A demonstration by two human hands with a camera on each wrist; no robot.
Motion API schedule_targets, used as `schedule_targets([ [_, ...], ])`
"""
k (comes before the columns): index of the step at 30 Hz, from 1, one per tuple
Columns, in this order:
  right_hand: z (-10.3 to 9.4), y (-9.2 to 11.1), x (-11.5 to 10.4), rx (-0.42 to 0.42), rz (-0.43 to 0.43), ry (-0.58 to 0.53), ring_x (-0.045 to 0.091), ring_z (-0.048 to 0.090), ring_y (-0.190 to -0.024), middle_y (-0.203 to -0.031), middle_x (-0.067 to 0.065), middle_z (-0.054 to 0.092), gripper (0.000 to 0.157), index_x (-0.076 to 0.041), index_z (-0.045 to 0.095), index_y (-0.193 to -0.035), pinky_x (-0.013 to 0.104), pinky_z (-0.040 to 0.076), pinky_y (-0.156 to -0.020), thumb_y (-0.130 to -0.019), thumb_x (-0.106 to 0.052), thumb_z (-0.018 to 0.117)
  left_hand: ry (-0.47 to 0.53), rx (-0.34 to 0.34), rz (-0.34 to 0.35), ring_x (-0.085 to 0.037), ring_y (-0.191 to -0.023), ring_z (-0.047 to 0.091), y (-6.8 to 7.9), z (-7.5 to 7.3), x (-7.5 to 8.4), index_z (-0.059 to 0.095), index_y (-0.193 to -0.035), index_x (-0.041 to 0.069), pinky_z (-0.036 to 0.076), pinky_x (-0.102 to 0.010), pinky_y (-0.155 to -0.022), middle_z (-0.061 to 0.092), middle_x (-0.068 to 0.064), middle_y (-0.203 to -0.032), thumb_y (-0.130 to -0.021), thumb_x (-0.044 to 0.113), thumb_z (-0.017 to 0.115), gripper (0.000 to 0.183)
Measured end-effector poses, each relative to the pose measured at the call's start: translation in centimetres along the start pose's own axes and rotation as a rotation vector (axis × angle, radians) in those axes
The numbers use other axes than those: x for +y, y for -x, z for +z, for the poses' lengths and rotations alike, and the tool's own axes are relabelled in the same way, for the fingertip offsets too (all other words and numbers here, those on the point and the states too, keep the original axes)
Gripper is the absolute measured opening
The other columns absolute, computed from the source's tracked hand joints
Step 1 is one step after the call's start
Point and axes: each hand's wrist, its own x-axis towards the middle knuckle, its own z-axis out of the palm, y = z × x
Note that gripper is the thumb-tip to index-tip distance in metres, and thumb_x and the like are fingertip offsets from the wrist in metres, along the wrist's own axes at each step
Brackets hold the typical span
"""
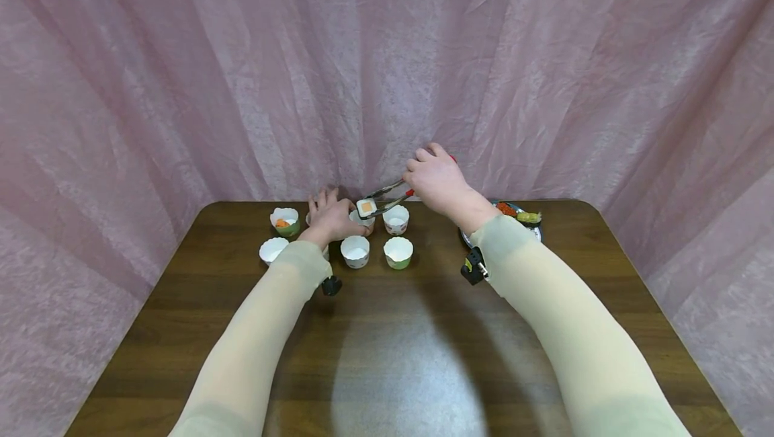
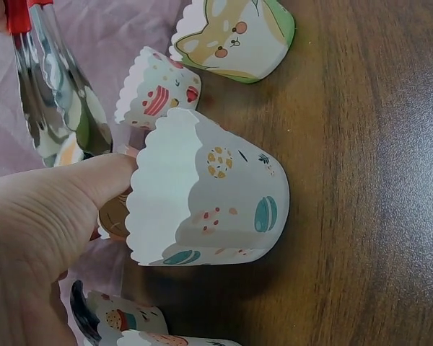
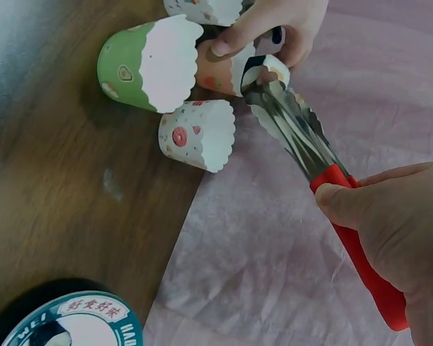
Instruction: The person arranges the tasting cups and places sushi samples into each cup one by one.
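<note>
My right hand (image 1: 438, 181) grips a pair of metal tongs (image 3: 303, 137) by their red handles. Between the tong tips is a sushi roll (image 1: 365, 207) with white rice, an orange centre and a dark wrap. The tips and roll are over the mouth of an orange-patterned paper cup (image 3: 215, 68) in the back row. My left hand (image 1: 332, 216) holds that cup at its side, thumb on the near wall and other fingers partly hidden behind. In the left wrist view, a white paper cup with macaron prints (image 2: 238, 194) stands close by my thumb.
Paper cups stand around in two rows, among them a green one (image 1: 292, 229) with something orange inside and another green-based cup (image 1: 399, 259). At the right, a patterned plate (image 3: 90, 328) carries sushi topped with orange roe (image 1: 505, 209) and green-topped sushi (image 1: 529, 218). A pink curtain (image 1: 387, 74) hangs behind.
</note>
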Motion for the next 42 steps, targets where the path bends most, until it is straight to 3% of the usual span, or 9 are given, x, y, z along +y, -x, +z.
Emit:
schedule_targets([
  [13, 0.2, -1.4, -1.2, -0.024, -0.041, -0.002, 0.027, 0.057, -0.104, -0.095, 0.001, 0.066, 0.01, -0.018, 0.077, -0.093, 0.05, 0.035, -0.107, -0.086, -0.012, 0.075, -0.014, -0.008, -0.012, -0.042, -0.154, -0.004, -0.9, 0.2, -0.2, 0.068, -0.125, 0.014, -0.006, -0.066, -0.118, 0.015, -0.019, -0.167, -0.073, 0.065, 0.081, 0.074],
  [30, -0.1, -2.0, -1.8, -0.009, -0.059, 0.007, 0.026, 0.057, -0.101, -0.091, 0.001, 0.066, 0.014, -0.018, 0.078, -0.088, 0.049, 0.036, -0.104, -0.092, -0.011, 0.066, 0.004, -0.013, -0.004, -0.043, -0.154, -0.005, -0.7, 0.2, -0.2, 0.069, -0.121, 0.013, -0.01, -0.065, -0.118, 0.013, -0.019, -0.168, -0.073, 0.063, 0.082, 0.071],
  [42, -0.2, -2.2, -2.0, -0.041, -0.06, 0.003, 0.027, 0.058, -0.105, -0.095, 0.0, 0.068, 0.012, -0.019, 0.08, -0.094, 0.052, 0.034, -0.109, -0.091, -0.014, 0.069, 0.005, -0.018, -0.015, -0.041, -0.154, -0.008, -0.7, 0.3, -0.5, 0.068, -0.121, 0.014, -0.009, -0.065, -0.118, 0.013, -0.018, -0.168, -0.072, 0.066, 0.081, 0.073],
])
